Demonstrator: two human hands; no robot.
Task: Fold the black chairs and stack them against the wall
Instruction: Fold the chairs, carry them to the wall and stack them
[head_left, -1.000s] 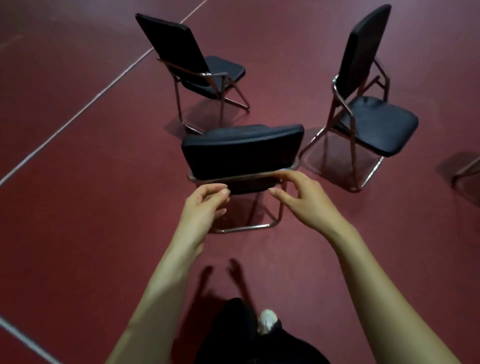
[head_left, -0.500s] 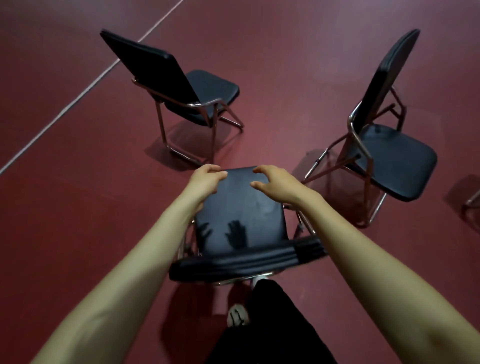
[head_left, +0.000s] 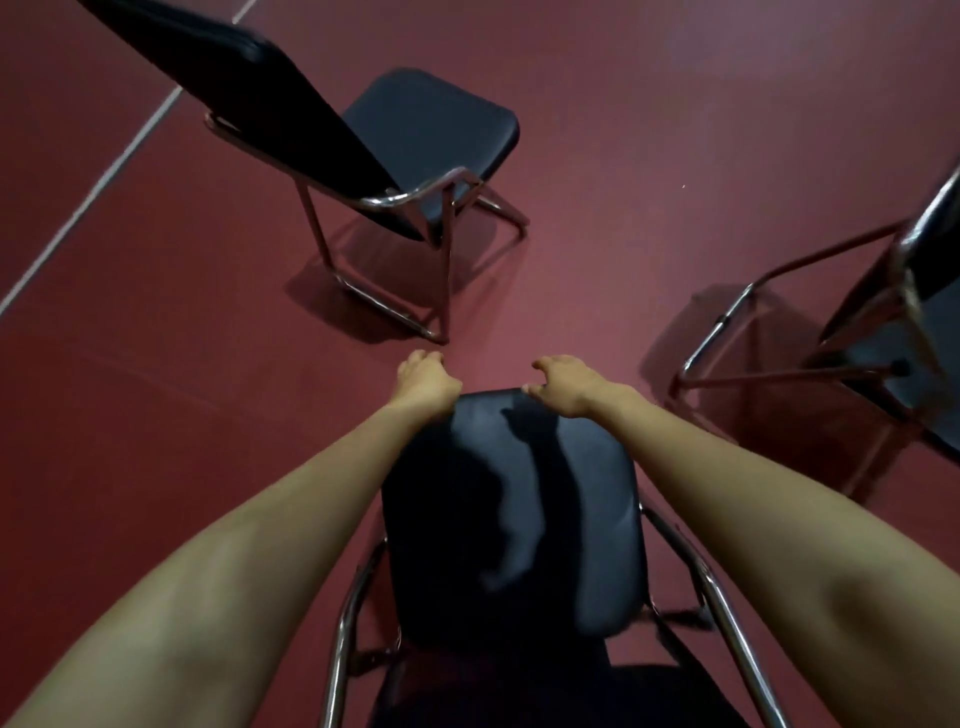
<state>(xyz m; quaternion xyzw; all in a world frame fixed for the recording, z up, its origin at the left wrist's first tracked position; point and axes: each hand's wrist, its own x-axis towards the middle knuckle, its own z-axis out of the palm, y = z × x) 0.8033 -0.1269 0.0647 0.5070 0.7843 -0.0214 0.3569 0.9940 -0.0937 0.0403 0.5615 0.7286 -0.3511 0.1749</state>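
Chairs with black padding and chrome tube frames fill the head view, three of them on a dark red floor (head_left: 623, 130). The near chair (head_left: 514, 519) stands unfolded at the bottom middle, directly below the camera, with its seat pointing away from the person and its frame rails running down both sides to the lower edge. Both bare forearms reach out over that seat.

The left hand (head_left: 426, 382) is at the seat's far left corner, fingers curled down over the edge and grasping it. The right hand (head_left: 563, 384) grasps the same far edge just right of the middle, thumb on the padding and fingers bent over the front. How far the fingers reach under the seat cannot be seen.

Beyond the hands, toward the upper left, a second chair (head_left: 431, 124) stands unfolded, its backrest slanting toward the top left corner. A third chair (head_left: 893, 332), also unfolded, is cut off by the right edge. Across the upper left corner of the floor runs a white line (head_left: 104, 182). Dark clothing (head_left: 623, 696) shows at the bottom edge.
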